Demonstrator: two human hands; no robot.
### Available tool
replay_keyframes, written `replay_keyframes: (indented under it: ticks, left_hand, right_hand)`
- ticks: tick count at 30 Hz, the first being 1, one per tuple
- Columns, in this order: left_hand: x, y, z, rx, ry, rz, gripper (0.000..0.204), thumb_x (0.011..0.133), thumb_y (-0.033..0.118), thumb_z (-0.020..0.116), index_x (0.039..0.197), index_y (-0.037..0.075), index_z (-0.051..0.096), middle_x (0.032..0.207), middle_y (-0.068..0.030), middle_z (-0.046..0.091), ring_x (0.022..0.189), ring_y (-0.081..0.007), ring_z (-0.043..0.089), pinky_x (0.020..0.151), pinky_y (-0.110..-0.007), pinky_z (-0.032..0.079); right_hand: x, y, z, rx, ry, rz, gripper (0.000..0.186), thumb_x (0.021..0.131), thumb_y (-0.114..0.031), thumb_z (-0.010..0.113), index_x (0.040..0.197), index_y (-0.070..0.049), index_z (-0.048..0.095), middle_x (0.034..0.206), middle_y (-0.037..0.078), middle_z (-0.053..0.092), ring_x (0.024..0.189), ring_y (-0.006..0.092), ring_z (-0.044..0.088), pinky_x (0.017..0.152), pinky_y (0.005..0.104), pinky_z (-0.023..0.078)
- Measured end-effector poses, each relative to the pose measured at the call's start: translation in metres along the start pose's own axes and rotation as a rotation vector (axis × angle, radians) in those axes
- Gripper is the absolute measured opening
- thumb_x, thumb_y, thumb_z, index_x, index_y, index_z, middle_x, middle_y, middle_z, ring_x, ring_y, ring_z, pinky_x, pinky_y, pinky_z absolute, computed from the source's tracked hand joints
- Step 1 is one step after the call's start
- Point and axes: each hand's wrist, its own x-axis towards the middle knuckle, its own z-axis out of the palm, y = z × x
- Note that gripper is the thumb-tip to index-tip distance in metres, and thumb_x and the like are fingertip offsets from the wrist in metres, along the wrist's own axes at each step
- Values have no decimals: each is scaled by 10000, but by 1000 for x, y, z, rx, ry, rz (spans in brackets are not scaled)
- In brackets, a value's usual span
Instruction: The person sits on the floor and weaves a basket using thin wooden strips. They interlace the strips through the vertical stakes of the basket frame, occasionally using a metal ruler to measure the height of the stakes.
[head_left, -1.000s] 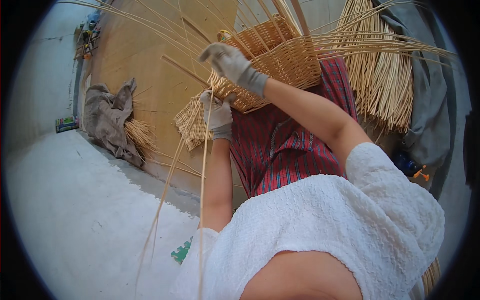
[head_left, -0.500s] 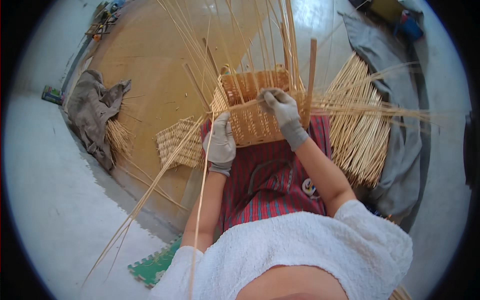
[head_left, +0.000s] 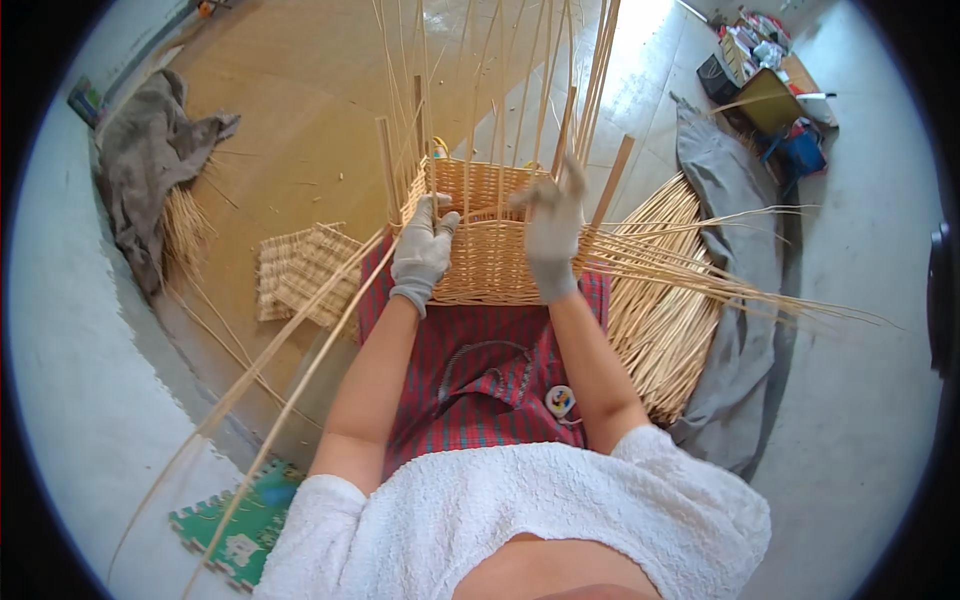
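Note:
A partly woven wicker basket (head_left: 490,262) rests on my lap, its tall thin stakes (head_left: 500,110) rising from the walls and flat wooden sticks (head_left: 386,165) standing at its corners. Both hands wear pale gloves. My left hand (head_left: 425,250) grips the front wall near the left corner, fingers at the rim around a stake. Over the right part of the front rim, my right hand (head_left: 553,230) has its fingers apart, slightly blurred, with nothing visible in them. Long loose canes (head_left: 275,345) run out from the left corner, and more canes (head_left: 690,268) stick out to the right.
A heap of cut canes (head_left: 660,330) lies right, beside a grey cloth (head_left: 735,300). Woven pieces (head_left: 310,270) lie on the floor left, near another draped cloth (head_left: 150,170). A green foam mat (head_left: 245,520) is at lower left. Assorted items (head_left: 770,90) stand far right.
My right hand has gone from closed fingers at the front rim to spread, raised fingers. The loose cane by my left forearm has swung left. The whole view has shifted.

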Motion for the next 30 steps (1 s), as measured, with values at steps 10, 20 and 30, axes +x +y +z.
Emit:
replay_keyframes:
  ticks: [10,20,30]
  left_hand:
    - [30,7,49,320,-388,94,295,1067,260,523,1292,71,553,1053,-220,709,954,-403,689,863,-467,537]
    - [13,17,54,148,-138,204,227,1036,286,653,1089,69,615,801,-61,633,766,-164,586,732,-340,510]
    - [-43,58,127,907,-286,530,729,945,65,560,1595,329,360,1424,-170,500,786,-388,712,733,-477,605]
  right_hand:
    - [-17,-38,-24,-629,112,267,239,1069,-94,542,1300,-58,588,1213,115,721,1013,198,734,634,334,556]
    - [-30,-80,-72,-290,344,244,325,989,-11,602,1313,-10,582,1112,146,702,875,202,685,808,348,585]
    - [86,-90,-76,-860,49,-325,520,1024,-49,563,1532,-88,459,1159,122,696,992,241,720,893,376,592]
